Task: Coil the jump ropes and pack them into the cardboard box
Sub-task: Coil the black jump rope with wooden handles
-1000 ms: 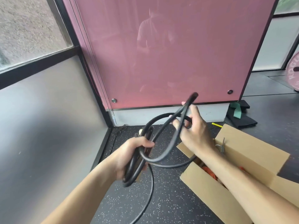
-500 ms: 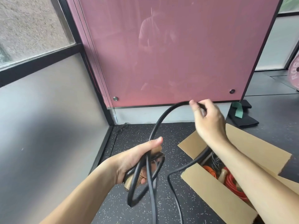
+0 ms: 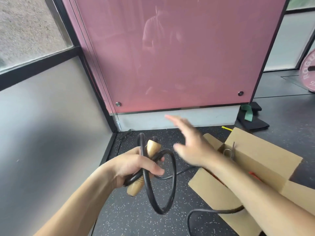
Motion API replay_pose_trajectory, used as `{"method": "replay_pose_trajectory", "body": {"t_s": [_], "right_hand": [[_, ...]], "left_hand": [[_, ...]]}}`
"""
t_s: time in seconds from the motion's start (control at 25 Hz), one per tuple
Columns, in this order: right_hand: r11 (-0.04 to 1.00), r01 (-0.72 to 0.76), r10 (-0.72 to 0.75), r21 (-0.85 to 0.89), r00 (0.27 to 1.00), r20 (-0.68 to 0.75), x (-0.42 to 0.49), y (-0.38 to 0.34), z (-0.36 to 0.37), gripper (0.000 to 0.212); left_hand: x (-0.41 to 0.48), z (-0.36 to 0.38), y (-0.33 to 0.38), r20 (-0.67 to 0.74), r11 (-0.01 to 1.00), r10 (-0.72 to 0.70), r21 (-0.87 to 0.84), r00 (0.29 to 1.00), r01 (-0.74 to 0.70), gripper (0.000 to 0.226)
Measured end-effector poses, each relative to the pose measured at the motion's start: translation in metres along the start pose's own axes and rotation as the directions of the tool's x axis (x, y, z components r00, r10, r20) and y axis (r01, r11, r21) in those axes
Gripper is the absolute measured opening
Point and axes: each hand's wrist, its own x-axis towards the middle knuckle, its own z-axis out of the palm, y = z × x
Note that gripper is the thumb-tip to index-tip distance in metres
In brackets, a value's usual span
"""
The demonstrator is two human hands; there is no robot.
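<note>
Left fingers (image 3: 154,168) clamped tight! They're wrapped round the wooden handle (image 3: 152,147) and the gathered turns of the black jump rope (image 3: 174,178) together, with the left hand (image 3: 134,167) holding the bundle low at centre. The handle pokes out of the fist at both ends, tilted, its top toward 1 o'clock. One big loop hangs off the fist toward 5 o'clock, free in the air above the floor (image 3: 136,217).

Over to the right hand (image 3: 193,149): fingers (image 3: 178,122) straight and spread, gripping nothing, blurred, at 2 o'clock from the left fist. And that's the change! Half a second ago that hand was pinching the rope high up near 12 o'clock, drawing an arch up from the left fist. Now it has let go, and the arch has dropped into the hanging loop. The handle shows far more clearly above the fist than it did.

The rope's loose tail curves along the floor at 5 o'clock and disappears under the right forearm, in front of the cardboard box (image 3: 214,193). The box sits open on the floor at 4 o'clock, flaps up, with a sliver of orange rope (image 3: 254,174) showing inside past the forearm. Behind it all stands the pink panel (image 3: 170,57) at 12 o'clock.
</note>
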Motion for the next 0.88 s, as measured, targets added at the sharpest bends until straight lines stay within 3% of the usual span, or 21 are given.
{"method": "replay_pose_trajectory", "body": {"t_s": [0.08,0.12,0.16,0.24,0.28,0.32,0.4,0.48,0.52,0.56,0.68,0.76,0.88], "right_hand": [[0.997,-0.081,0.072,0.009,0.932,0.355,0.001,0.000,0.015,0.105],[0.995,-0.098,0.083,0.013,0.895,0.439,0.002,0.004,0.017,0.106],[0.996,-0.079,0.052,0.041,0.892,0.449,0.005,0.008,0.020,0.094],[0.998,0.057,-0.051,-0.031,0.984,0.168,0.010,0.010,0.030,0.030],[0.988,0.103,-0.106,-0.116,0.994,-0.017,0.012,0.014,0.035,0.020],[0.966,0.146,-0.184,-0.214,0.969,-0.165,0.014,0.020,0.038,0.034],[0.931,0.143,-0.258,-0.335,0.908,-0.331,0.019,0.026,0.037,0.044],[0.914,0.100,-0.261,-0.394,0.887,-0.380,0.023,0.031,0.027,0.044],[0.928,0.086,-0.236,-0.363,0.889,-0.392,0.023,0.031,0.022,0.045],[0.945,0.092,-0.219,-0.314,0.892,-0.396,0.022,0.029,0.020,0.046],[0.968,0.096,-0.175,-0.231,0.920,-0.350,0.020,0.020,0.019,0.050],[0.993,-0.018,-0.013,-0.120,0.967,-0.253,0.027,0.021,0.022,0.047],[0.923,-0.293,0.313,0.248,0.949,-0.042,0.027,0.031,0.030,0.031]], "left_hand": [[-0.006,-0.004,0.005,0.155,0.987,-0.029,0.163,0.987,0.004,0.033],[-0.009,-0.010,0.005,0.217,0.969,-0.055,0.249,0.974,0.000,0.030],[-0.013,-0.014,0.005,0.259,0.949,-0.090,0.316,0.962,0.004,0.028],[-0.019,-0.017,0.007,0.283,0.890,-0.180,0.455,0.942,0.033,0.034],[-0.021,-0.015,0.009,0.230,0.837,-0.214,0.544,0.949,0.057,0.033],[-0.021,-0.013,0.011,0.135,0.767,-0.225,0.635,0.965,0.090,0.031],[-0.016,-0.010,0.013,-0.130,0.656,-0.178,0.723,0.976,0.216,0.034],[-0.013,-0.009,0.013,-0.293,0.701,-0.113,0.654,0.949,0.285,0.033],[-0.011,-0.008,0.011,-0.300,0.731,-0.103,0.624,0.948,0.277,0.033],[-0.012,-0.003,0.012,-0.254,0.748,-0.115,0.614,0.960,0.252,0.032],[-0.009,0.019,0.008,0.084,0.838,-0.111,0.544,0.990,0.048,0.026],[-0.007,0.030,0.004,0.143,0.930,0.023,0.359,0.989,-0.074,0.031],[-0.012,0.037,0.006,0.054,0.964,0.258,0.053,0.965,-0.261,0.033]]}}
